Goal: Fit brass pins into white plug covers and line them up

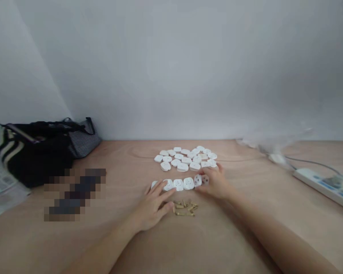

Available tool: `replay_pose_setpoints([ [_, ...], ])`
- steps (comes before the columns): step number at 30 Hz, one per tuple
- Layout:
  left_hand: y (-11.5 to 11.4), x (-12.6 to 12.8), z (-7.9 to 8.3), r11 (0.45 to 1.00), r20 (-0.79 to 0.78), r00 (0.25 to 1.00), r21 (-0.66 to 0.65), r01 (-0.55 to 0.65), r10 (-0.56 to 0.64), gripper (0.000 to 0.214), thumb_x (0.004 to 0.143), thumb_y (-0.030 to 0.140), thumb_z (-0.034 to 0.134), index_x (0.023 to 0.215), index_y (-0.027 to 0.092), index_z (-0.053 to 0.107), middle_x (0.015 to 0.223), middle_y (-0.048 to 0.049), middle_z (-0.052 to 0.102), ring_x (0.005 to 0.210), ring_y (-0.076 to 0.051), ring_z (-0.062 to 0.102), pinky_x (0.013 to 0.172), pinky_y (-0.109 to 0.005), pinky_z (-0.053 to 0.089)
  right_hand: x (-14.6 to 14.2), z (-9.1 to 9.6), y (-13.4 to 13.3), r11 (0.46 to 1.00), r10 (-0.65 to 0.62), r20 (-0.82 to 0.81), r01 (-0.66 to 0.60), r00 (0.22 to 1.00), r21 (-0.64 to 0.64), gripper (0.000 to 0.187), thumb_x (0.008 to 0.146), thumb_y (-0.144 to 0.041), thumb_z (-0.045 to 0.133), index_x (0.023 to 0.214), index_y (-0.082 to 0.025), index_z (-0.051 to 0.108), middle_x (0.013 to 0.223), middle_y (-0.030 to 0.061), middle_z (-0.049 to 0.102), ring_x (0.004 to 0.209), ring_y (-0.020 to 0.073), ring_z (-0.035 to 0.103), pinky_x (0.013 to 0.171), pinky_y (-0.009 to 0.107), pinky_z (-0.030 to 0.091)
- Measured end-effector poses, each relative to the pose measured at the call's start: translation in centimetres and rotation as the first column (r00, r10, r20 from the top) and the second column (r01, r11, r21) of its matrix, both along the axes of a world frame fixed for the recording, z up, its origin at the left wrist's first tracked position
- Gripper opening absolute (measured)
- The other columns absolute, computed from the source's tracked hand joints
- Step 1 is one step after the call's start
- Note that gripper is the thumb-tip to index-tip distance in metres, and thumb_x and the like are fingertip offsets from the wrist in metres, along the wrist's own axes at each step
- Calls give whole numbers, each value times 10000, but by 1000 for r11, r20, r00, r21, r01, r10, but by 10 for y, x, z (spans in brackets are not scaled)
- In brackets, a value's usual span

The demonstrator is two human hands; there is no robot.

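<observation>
Several white plastic plug covers (185,158) lie in a cluster on the wooden table (217,236). In front of them a short row of white plug covers (183,184) runs left to right. My left hand (154,205) lies flat, fingers stretched out, touching the left end of the row. My right hand (215,182) rests at the row's right end, fingers curled against the last cover (198,180). A small pile of brass pins (185,207) lies between the hands, just beside my left thumb.
A black and striped bag (42,146) sits at the far left by the wall. A blurred dark object (74,194) lies in front of it. A white power strip (322,182) with cable and clear plastic (274,142) occupy the right side. Papers (0,182) at the left edge.
</observation>
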State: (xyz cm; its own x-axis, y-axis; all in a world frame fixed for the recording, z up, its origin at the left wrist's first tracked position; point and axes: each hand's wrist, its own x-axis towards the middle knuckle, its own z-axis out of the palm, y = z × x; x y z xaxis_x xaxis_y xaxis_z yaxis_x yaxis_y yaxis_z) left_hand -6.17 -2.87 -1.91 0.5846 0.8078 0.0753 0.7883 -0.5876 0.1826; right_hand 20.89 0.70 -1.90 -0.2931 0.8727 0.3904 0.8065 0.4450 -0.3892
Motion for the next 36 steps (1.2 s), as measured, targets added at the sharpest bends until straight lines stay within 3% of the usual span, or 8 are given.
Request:
replay_pose_setpoints([
  [6,1,1,0,1000,10,1000,13,7,-8,464,934,470,351,1366,305,383,1482,-102,285,1361,-316,222,1057,-578,205,3,8,-4,999,28,-53,-25,998,47,349,616,-268,664,958,-207,630,951,52,674,1000,284,578,1038,555,99],
  [10,1,2,-1,1000,22,1000,24,16,-17,465,927,472,372,1363,313,384,1480,-97,291,1357,-315,235,1053,-571,219,12,14,-23,992,117,-104,-111,988,63,415,661,-226,627,1073,-196,586,1062,77,635,1017,241,571,950,403,369],
  [12,1,2,-2,999,10,1000,26,25,-25,466,927,473,372,1365,314,381,1480,-97,291,1357,-314,235,1051,-568,223,15,16,-37,971,237,-184,-228,954,70,446,668,-191,622,1110,-192,566,1065,84,611,982,228,574,854,345,447],
  [16,2,3,-5,999,9,1000,44,11,-12,476,928,470,369,1377,314,359,1479,-97,293,1358,-311,233,1053,-562,222,12,14,-61,938,335,-233,-347,913,-11,485,644,-123,622,1119,-203,560,1068,81,586,935,215,582,807,322,477],
  [23,6,2,-10,991,127,992,129,-24,7,454,919,419,416,1351,277,419,1427,-94,384,1330,-324,282,1047,-562,256,5,4,-69,941,219,-300,-283,928,-187,380,651,-145,648,1014,-212,556,889,17,669,772,188,629,726,306,497],
  [27,6,2,-10,983,178,984,184,-7,-26,429,922,384,421,1333,265,442,1394,-87,423,1302,-296,329,1042,-521,306,9,6,-71,944,223,-296,-282,929,-171,351,674,-217,681,1013,-214,589,966,38,668,866,223,623,788,344,486],
  [34,8,4,-7,972,225,973,234,6,-60,373,906,337,452,1262,247,521,1322,-85,500,1249,-286,402,1025,-496,345,16,4,-71,950,242,-366,-296,898,-97,537,718,-225,667,1226,-222,492,1144,75,609,1018,238,583,879,376,465],
  [36,5,6,-5,972,218,973,233,18,-70,363,901,327,462,1246,243,535,1318,-88,506,1252,-287,397,1029,-499,333,19,2,-66,948,266,-412,-313,872,-49,511,729,-218,660,1216,-229,506,1166,79,591,1044,234,568,908,382,451],
])
